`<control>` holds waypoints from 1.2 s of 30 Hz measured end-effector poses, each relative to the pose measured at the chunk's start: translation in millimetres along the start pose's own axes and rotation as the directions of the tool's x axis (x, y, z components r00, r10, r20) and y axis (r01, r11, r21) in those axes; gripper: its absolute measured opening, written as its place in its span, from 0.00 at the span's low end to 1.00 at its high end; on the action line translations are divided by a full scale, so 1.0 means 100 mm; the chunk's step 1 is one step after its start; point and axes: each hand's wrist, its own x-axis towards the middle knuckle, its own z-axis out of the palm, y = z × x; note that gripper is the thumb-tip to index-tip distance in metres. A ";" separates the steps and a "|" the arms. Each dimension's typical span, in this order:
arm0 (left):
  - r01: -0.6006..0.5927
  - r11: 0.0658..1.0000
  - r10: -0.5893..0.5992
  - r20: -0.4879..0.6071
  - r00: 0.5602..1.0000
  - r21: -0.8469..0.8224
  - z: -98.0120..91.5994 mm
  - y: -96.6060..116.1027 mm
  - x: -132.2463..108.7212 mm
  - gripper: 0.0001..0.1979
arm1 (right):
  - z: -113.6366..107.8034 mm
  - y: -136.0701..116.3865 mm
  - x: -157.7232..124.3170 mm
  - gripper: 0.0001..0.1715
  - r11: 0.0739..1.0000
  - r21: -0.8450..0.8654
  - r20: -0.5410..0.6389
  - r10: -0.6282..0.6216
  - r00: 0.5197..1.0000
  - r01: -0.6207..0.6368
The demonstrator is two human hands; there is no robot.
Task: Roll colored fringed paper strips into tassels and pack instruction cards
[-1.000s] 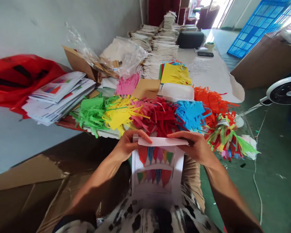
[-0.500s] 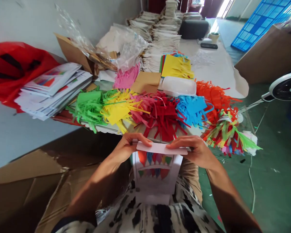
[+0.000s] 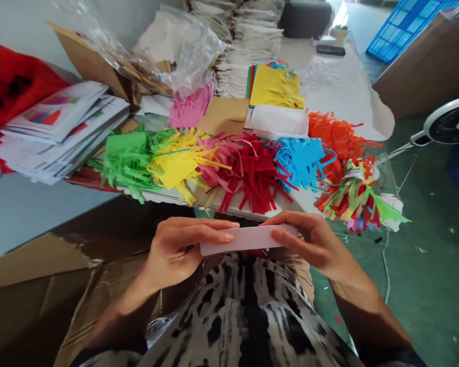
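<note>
We hold the folded white card edge-on over our lap, just below the red fringe pile, on the side nearer us. Our left hand is below-left of that pile, thumb & fingers closed on the card's left end. Our right hand is below-right of it, pinching the right end. The card looks light, thin & fairly stiff w/ smooth faces, so it prob. creases if squeezed mid-span. Best hold, we judge: both short ends, light pressure.
</note>
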 end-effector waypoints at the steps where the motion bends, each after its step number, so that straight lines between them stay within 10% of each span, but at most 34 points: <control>1: -0.021 1.000 0.021 -0.001 1.000 0.003 0.01 0.00 0.00 0.13 | 0.01 0.00 -0.01 0.17 1.000 0.022 0.006 0.010 1.000 -0.010; 14: -0.007 0.994 0.007 -0.002 1.000 -0.108 0.10 -0.16 -0.01 0.09 | 0.05 0.08 0.00 0.15 0.999 0.018 -0.123 -0.037 0.992 0.039; 26: 0.427 0.810 -0.506 -0.112 0.855 -0.401 0.20 -0.36 0.03 0.12 | 0.08 0.11 0.06 0.19 0.942 -0.279 -0.192 -0.247 0.950 0.188; 36: 0.423 0.796 -0.395 0.157 0.905 -0.434 0.07 -0.50 0.22 0.29 | 0.04 0.22 0.20 0.18 0.838 -0.400 -0.185 -0.470 0.863 0.371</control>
